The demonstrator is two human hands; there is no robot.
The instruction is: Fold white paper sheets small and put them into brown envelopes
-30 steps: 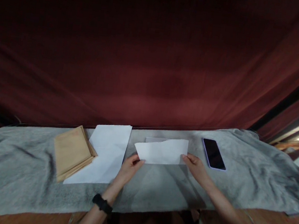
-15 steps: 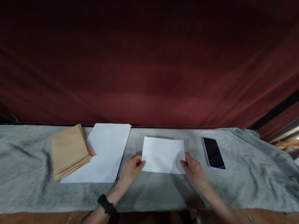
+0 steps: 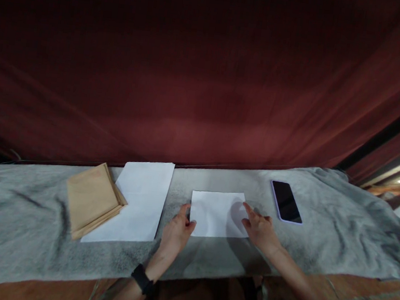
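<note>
A small white sheet of paper (image 3: 216, 214) lies on the grey cloth in front of me, possibly folded. My left hand (image 3: 178, 227), with a black band on the wrist, is at its left edge, thumb and fingers apart, the thumb near the lower left corner. On the opposite side my right hand (image 3: 258, 225) touches the right edge, forefinger stretched out and thumb spread. Neither hand grips the paper. Left of my left hand lies a stack of larger white paper (image 3: 142, 201), partly covered by a pile of brown envelopes (image 3: 90, 197).
A phone (image 3: 286, 202) in a lilac case lies right of my right hand. Grey cloth (image 3: 336, 225) covers the long narrow surface, wrinkled at both ends. Behind it hangs a dark red fabric wall (image 3: 206, 102). Tiled floor (image 3: 360, 298) shows at the front.
My fingers have loosened from the paper's side edges and spread out. The small sheet has moved slightly nearer to me and now lies flat on the cloth.
</note>
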